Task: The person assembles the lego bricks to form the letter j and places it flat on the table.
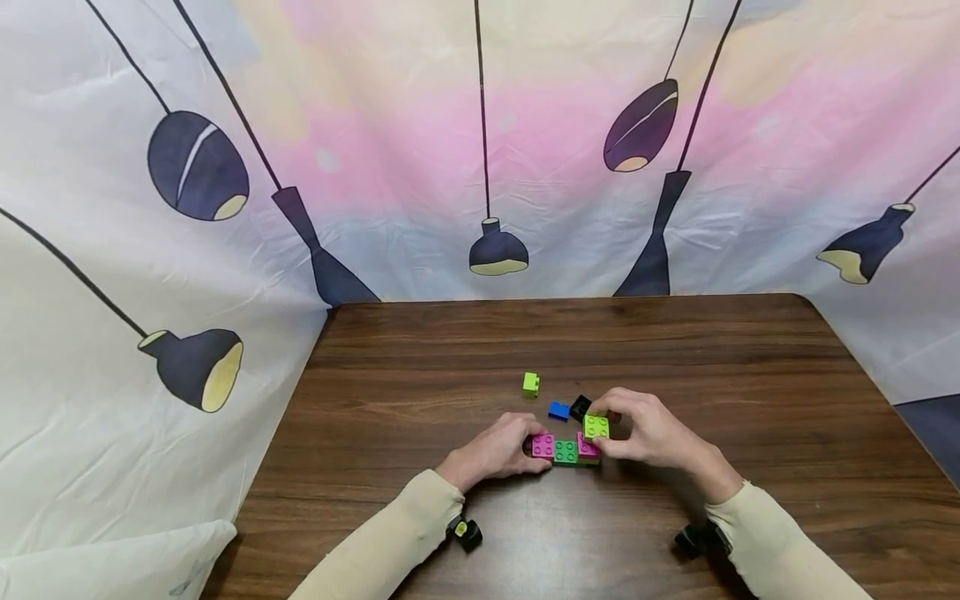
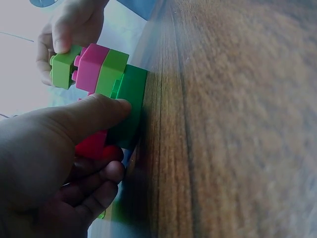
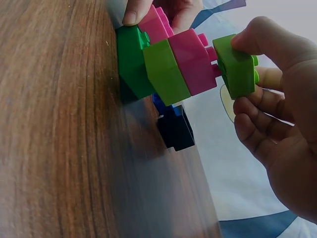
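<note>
My left hand (image 1: 501,448) grips the left end of a small brick build, thumb along the side of its long dark green base brick (image 2: 130,101). On that end sits a pink brick (image 1: 542,447). The other end rises higher, with a lime green brick (image 3: 168,72) under a second pink brick (image 3: 195,62). Between thumb and fingers, my right hand (image 1: 652,429) pinches another lime green brick (image 3: 237,72), studs facing up. In the right wrist view it hangs slightly tilted, close over the studs of the second pink brick.
Just behind the build lie a blue brick (image 1: 558,411) and a black brick (image 1: 580,407), side by side. A loose lime green brick (image 1: 531,384) lies farther back on the wooden table (image 1: 420,358). A lamp-patterned cloth (image 1: 420,167) hangs behind the table.
</note>
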{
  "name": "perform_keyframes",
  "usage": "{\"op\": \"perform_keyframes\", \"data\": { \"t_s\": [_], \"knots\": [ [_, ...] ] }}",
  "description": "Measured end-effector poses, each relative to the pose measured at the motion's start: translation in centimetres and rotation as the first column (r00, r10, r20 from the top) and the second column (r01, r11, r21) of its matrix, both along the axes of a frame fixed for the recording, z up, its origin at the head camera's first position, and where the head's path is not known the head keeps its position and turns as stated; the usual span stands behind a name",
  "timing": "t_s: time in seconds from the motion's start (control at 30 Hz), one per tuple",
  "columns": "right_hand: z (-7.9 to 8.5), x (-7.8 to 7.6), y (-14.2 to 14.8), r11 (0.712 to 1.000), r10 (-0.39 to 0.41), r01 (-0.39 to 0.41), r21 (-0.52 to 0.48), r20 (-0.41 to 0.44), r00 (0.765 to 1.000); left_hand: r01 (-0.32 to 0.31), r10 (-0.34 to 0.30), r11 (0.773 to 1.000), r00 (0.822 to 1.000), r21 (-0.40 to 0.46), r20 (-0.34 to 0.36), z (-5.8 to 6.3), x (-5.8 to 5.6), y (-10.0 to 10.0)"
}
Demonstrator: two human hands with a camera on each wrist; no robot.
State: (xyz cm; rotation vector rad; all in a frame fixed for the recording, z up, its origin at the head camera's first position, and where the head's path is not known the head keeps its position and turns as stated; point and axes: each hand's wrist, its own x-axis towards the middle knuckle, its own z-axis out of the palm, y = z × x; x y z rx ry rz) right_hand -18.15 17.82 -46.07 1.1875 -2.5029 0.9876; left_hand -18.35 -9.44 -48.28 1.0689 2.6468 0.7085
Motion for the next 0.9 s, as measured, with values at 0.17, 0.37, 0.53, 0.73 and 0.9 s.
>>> {"op": "perform_keyframes", "data": {
  "t_s": [0.17,0.37,0.53,0.73,0.9],
  "knots": [
    [-0.28,-0.05,-0.1,1.0,0.02,-0.02,-0.012,-0.011,1.0,-0.005,0.005,1.0,1.0,0.004,0.002,-0.04,0.02,0.07],
    [-0.54,-0.12,-0.17,0.999,0.045,-0.045,-0.03,-0.014,0.999,-0.007,0.007,1.0,1.0,0.002,0.004,-0.04,-0.02,0.14],
    [-0.6,-0.1,-0.25,0.998,0.057,-0.057,-0.034,-0.013,0.998,-0.003,0.003,1.0,1.0,0.006,0.007,0.03,-0.05,0.13],
    [-0.51,-0.01,-0.4,0.998,0.059,-0.059,-0.031,-0.002,0.998,0.0,0.0,1.0,1.0,0.0,0.006,0.1,-0.02,0.08],
    [-0.55,0.02,-0.46,0.997,0.072,-0.072,-0.029,0.003,0.997,0.001,-0.001,1.0,1.0,0.002,0.002,0.1,-0.02,0.03]
  ]
}}
